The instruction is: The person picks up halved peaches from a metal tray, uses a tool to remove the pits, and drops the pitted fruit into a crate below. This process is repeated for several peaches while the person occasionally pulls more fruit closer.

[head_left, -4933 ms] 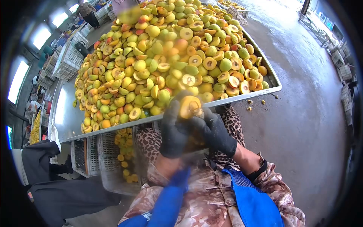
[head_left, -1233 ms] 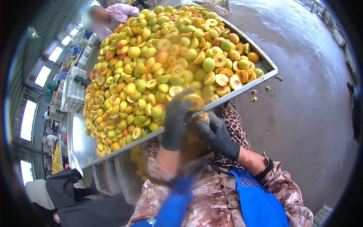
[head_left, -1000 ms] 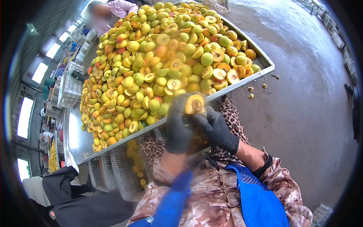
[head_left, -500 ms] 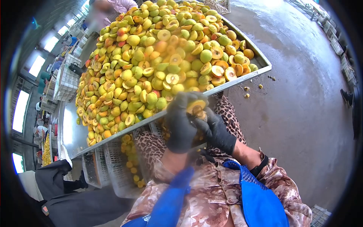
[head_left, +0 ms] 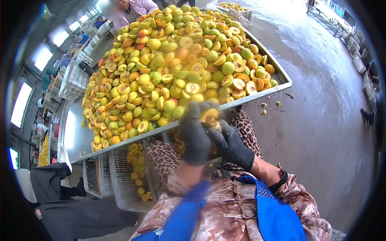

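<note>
My left hand, in a dark glove, is closed around a yellow peach half just below the tray's near edge. The cut face shows, with a brownish, ragged middle. Against the lower side of this half, my right hand, also gloved, has its fingers bent and pressed in. Whether a small tool sits in the right fingers is hidden. Beyond both hands, a large heap of halved peaches, green, yellow and reddish, lies on a metal tray table.
Plastic crates stand below the tray on the left, one with yellow halves. A person in a pink sleeve is at the far side. Dark trouser legs are at the left. Fruit scraps lie on the wet floor.
The view has shifted slightly, so the tray and heap appear a little lower. Both hands remain together at the peach half, with the right fingers slightly repositioned.
</note>
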`<state>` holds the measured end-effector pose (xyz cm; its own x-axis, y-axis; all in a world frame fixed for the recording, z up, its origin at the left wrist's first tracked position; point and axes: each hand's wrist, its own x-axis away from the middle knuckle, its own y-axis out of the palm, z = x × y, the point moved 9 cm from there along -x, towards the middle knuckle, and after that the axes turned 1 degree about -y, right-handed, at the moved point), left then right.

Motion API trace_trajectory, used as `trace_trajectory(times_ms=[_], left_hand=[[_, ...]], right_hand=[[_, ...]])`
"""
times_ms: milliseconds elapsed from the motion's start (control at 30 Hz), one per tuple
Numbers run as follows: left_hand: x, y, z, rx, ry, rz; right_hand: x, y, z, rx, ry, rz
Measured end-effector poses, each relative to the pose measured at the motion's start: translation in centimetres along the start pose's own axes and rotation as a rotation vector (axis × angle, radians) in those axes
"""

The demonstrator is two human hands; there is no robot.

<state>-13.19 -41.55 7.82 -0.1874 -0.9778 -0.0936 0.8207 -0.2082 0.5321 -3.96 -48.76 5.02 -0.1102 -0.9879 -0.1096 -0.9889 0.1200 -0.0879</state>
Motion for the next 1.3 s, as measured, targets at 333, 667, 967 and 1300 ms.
trace_trajectory(times_ms=[333,667,967,1300], left_hand=[[2.2,0.9,3.9,-0.575,0.268,-0.138],[3.7,-2.7,3.5,-0.225,0.043,-0.224],[0.8,-44.2,13.8,-0.871,0.416,0.68],[-23.6,-7.0,-3.4,-1.642,0.634,-0.284]], right_hand=[[2.6,3.0,-0.1,-0.37,0.259,-0.279],[3.8,6.9,1.2,-0.407,0.324,-0.68],[0.9,7.5,8.1,0.628,-0.125,-0.547],[-0.1,2.9,8.1,0.483,-0.03,-0.265]])
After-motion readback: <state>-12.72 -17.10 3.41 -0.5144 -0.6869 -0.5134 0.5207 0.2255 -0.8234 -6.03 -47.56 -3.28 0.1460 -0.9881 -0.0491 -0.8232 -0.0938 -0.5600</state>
